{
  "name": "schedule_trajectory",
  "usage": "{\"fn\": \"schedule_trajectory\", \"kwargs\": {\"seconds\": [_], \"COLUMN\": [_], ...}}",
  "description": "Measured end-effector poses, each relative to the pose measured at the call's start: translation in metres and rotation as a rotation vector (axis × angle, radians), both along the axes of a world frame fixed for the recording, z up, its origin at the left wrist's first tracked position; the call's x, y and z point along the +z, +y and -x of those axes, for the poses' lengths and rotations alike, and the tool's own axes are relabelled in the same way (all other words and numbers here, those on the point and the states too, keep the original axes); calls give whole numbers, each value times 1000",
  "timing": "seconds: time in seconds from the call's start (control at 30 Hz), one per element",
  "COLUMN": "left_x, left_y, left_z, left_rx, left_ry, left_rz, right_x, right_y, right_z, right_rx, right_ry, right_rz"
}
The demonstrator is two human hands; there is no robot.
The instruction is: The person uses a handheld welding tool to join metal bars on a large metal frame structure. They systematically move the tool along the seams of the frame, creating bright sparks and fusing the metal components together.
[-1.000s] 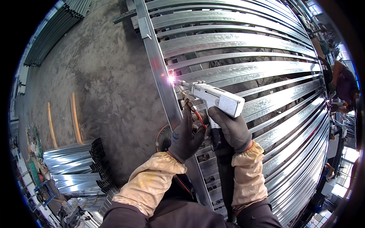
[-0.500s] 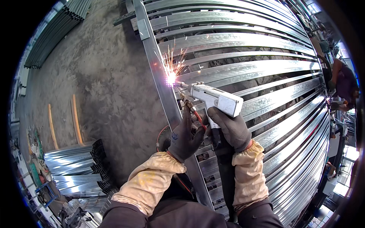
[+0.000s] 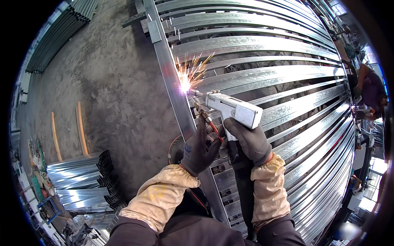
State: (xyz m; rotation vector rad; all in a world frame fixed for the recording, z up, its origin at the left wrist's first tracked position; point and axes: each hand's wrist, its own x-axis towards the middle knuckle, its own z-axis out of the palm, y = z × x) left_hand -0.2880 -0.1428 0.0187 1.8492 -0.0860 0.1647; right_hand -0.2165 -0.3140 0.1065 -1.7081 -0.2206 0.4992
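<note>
My right hand [image 3: 251, 141], in a dark glove, is closed around the grip of a white welding gun [image 3: 234, 107]. The gun's nozzle points left at a long metal tube [image 3: 185, 119], where a bright glow and a fan of sparks sit by a joint with the crosswise tubes. Just below the gun, my left hand [image 3: 200, 148], also gloved, has its fingers around a red hose [image 3: 214, 130] behind its brass fitting [image 3: 205, 117]. A thick black cable sleeve [image 3: 245, 197] hangs from the gun grip between my forearms.
Rows of shiny metal tubes [image 3: 287, 74] stretch to the right of the long tube. Stacked metal profiles [image 3: 78, 176] lie at lower left beside two wooden strips [image 3: 82, 129]; another stack [image 3: 61, 37] is at upper left. Another person [image 3: 371, 88] is at the far right.
The sparks now spread wider and lean more to the right. Both hands and the welding gun have hardly moved.
</note>
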Motion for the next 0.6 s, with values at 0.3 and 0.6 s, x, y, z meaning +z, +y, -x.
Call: {"fn": "schedule_trajectory", "kwargs": {"seconds": [0.3, 0.6], "left_x": [-1, 2], "left_y": [-2, -1], "left_z": [1, 4], "left_rx": [10, 7], "left_ry": [12, 38], "left_rz": [21, 11], "right_x": [3, 9], "right_y": [-2, 0], "right_z": [5, 4], "right_rx": [-31, -12], "right_ry": [96, 127], "right_rz": [58, 61]}}
